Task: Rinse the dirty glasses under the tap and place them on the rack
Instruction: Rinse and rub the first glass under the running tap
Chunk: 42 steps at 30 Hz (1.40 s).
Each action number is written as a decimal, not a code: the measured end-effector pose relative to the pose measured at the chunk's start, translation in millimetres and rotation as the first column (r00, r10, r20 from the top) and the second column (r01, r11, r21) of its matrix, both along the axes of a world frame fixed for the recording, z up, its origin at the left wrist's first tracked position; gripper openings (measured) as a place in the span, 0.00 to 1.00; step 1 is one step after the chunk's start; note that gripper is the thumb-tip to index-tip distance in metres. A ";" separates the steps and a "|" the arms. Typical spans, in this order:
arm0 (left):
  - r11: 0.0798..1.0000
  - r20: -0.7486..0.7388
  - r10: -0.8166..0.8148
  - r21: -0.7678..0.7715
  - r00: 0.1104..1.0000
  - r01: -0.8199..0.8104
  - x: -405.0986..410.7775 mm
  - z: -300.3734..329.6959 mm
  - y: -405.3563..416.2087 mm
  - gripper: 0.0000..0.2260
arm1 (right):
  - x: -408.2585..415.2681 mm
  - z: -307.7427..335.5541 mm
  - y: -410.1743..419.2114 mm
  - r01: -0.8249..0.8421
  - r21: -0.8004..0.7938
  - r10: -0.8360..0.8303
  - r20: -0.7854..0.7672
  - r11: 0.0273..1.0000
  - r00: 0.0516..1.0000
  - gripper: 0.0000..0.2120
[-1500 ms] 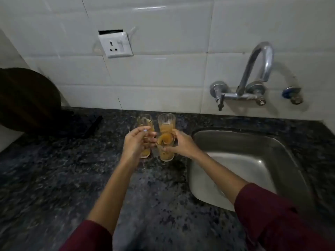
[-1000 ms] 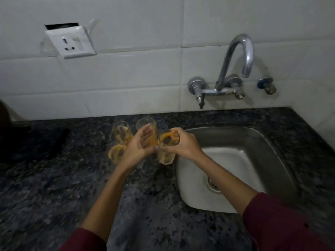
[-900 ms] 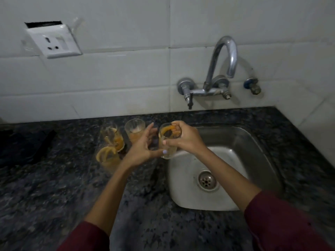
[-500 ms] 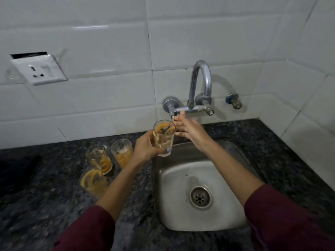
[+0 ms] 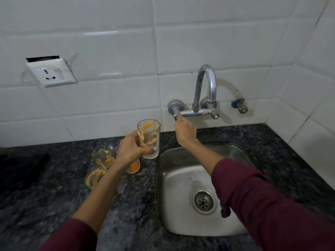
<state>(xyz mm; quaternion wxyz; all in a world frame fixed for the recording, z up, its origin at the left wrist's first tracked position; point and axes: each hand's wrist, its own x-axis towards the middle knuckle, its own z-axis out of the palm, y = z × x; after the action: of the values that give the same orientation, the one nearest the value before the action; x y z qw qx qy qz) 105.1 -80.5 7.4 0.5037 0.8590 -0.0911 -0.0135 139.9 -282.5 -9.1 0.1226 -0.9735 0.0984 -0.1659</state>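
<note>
My left hand (image 5: 129,148) grips a dirty glass (image 5: 149,137) smeared with orange residue, holding it upright above the counter just left of the steel sink (image 5: 174,223). My right hand (image 5: 184,130) reaches up to the left handle of the wall tap (image 5: 204,91), fingers closed on the handle (image 5: 175,115). No water runs from the spout. Three more dirty glasses stand on the counter behind my left wrist: one (image 5: 103,156), one (image 5: 94,178) nearer me, and one (image 5: 134,166) partly hidden by my hand. No rack is in view.
A dark speckled granite counter (image 5: 45,205) surrounds the sink. A white wall socket (image 5: 51,72) sits on the tiles at the left. A small blue-capped valve (image 5: 239,105) is right of the tap. A dark object (image 5: 21,169) lies at the far left.
The glass went from my right hand to my left hand, which lifted it off the counter. My right hand rose to the tap handle. The view swung right toward the sink.
</note>
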 end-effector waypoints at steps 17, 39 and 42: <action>0.965 -0.177 -0.263 -0.030 0.948 0.262 -18.9 -45.1 -86.2 0.31 | -154.3 -10.5 -68.6 -0.066 0.434 0.058 0.033 0.898 0.998 0.10; 0.553 -0.531 -0.017 -0.711 0.847 -0.434 -14.7 -54.0 -149.3 0.05 | -112.6 -11.7 -51.4 -0.217 0.645 0.173 0.131 0.733 0.976 0.09; 0.711 -0.681 -0.175 -0.587 0.711 -0.388 -1.7 -49.9 -140.9 0.12 | -125.3 -24.4 -77.8 -0.479 0.435 0.470 0.137 0.762 0.872 0.11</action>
<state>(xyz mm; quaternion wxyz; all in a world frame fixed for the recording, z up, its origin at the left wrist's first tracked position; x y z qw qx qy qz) 103.4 -221.3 -42.5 0.7830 0.5379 0.1609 -0.2676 14.5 -360.3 -33.5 0.3862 -0.9083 -0.1160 -0.1112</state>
